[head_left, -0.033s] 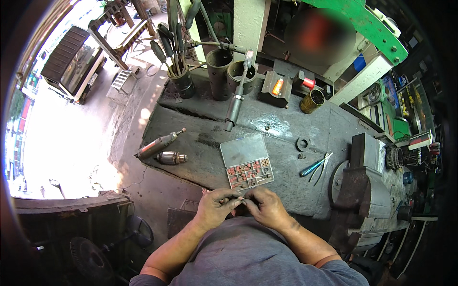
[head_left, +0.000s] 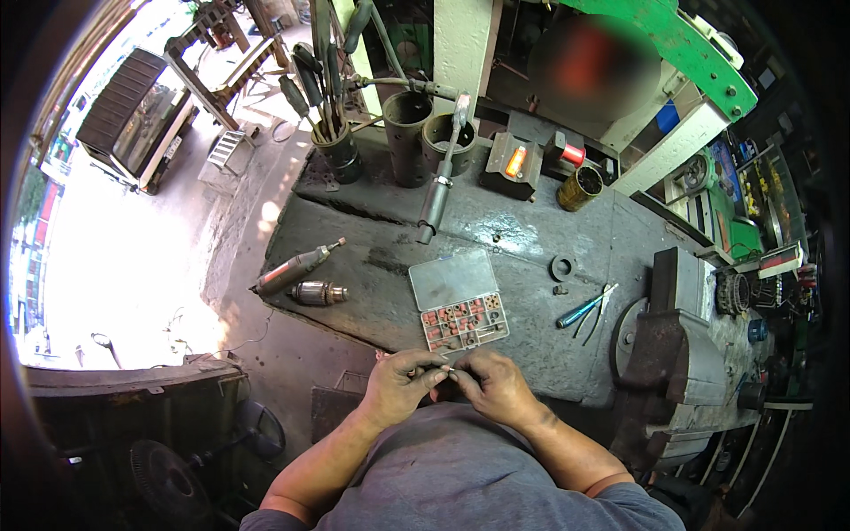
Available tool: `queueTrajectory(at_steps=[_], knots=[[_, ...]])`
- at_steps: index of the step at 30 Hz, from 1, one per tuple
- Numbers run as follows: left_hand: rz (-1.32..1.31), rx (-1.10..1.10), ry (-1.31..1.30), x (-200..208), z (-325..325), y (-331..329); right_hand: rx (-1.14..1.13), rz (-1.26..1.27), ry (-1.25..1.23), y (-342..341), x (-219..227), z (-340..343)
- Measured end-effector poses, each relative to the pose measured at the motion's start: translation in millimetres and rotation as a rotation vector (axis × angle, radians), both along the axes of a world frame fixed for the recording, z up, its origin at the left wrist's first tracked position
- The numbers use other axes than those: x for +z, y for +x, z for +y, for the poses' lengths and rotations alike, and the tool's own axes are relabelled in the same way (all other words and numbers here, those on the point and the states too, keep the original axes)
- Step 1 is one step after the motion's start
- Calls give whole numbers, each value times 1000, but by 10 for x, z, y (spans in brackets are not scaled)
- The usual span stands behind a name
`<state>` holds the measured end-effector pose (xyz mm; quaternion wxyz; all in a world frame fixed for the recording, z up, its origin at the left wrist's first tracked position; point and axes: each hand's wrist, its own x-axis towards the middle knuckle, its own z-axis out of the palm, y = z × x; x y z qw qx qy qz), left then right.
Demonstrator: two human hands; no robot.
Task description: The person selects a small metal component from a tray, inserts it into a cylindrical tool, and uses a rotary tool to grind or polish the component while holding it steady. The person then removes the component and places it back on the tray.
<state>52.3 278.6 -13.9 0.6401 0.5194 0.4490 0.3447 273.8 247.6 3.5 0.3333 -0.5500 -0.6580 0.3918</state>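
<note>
Close in front of my body, my left hand [head_left: 403, 379] and my right hand [head_left: 494, 387] meet with their fingertips pinched together. Between them shows a small, thin pale piece [head_left: 451, 369], too small to name and mostly covered by the fingers. Just beyond my hands, on the bench [head_left: 540, 341], a clear plastic compartment box [head_left: 460, 324] lies with its lid [head_left: 453, 276] swung back. Small reddish grinding stones or similar pieces fill several of its compartments.
A die grinder [head_left: 297, 267] and a motor armature [head_left: 319, 293] lie at the bench's left edge. Blue-handled pliers [head_left: 584, 310] and a dark ring [head_left: 562, 267] sit to the right, before a large vise [head_left: 682, 332]. Tool-filled metal cups [head_left: 340, 159] stand at the back.
</note>
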Motion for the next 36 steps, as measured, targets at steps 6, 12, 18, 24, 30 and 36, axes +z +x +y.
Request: queueTrajectory(at_steps=[6,12,18,24,30,36], knots=[[341,-73,139,115,-2,-21,-17,-53,9,-72,27,-42],[417,-46,386,154,-27,10,-24,-54,35,-168,65,-100],[455,-71,506,121,-35,-63,-10,-112,23,-234,91,-137],[460,-68,581,100,-57,-54,77,-109,-169,-206,143,-139],[399,-43,508,147,-104,-75,95,276,-606,-193,96,-126],[472,-65,570,100,-105,-40,95,-9,-439,-178,167,-133]])
